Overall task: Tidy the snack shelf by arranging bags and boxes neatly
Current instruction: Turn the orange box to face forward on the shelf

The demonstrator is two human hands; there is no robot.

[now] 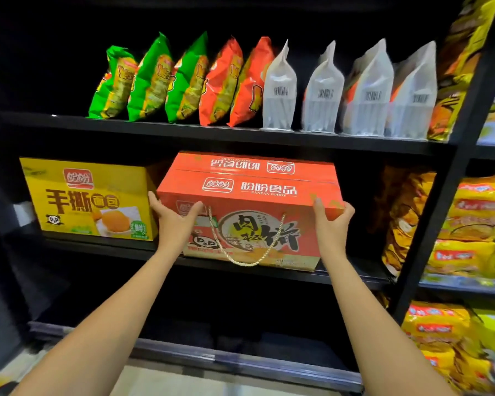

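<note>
Red box: a red-orange carton (249, 212) sits at the centre of the frame on the middle shelf (343, 277), its front lower edge right at the shelf's lip, its top close under the shelf above. White brand lettering runs across its top, and large black characters mark its front.
Rope handle: a pale twisted cord (242, 260) hangs in a loop down the box's front face, reaching almost to the shelf lip.
Left hand: the left hand (173, 217) grips the box's upper left front corner, thumb laid across the front face, fingers reaching round the left side.
Right hand: the right hand (330, 217) grips the upper right front corner, thumb up on the top edge, fingers curled round the right end.
Hands together: well apart, one at each end of the box, both clamped on it; bare forearms rise from the bottom of the frame.
Yellow box: a yellow carton (89, 198) stands at centre left on the same shelf, near the red box's left side, with a dark gap between them.
Upper shelf: the upper shelf (212, 134) carries a row of upright bags; three green bags (152, 81) at left, two red bags (235, 84) in the middle, four white pouches (349, 92) with barcodes at right.
Right edge: yellow packets (469, 247) fill the neighbouring rack beyond a black upright post.
</note>
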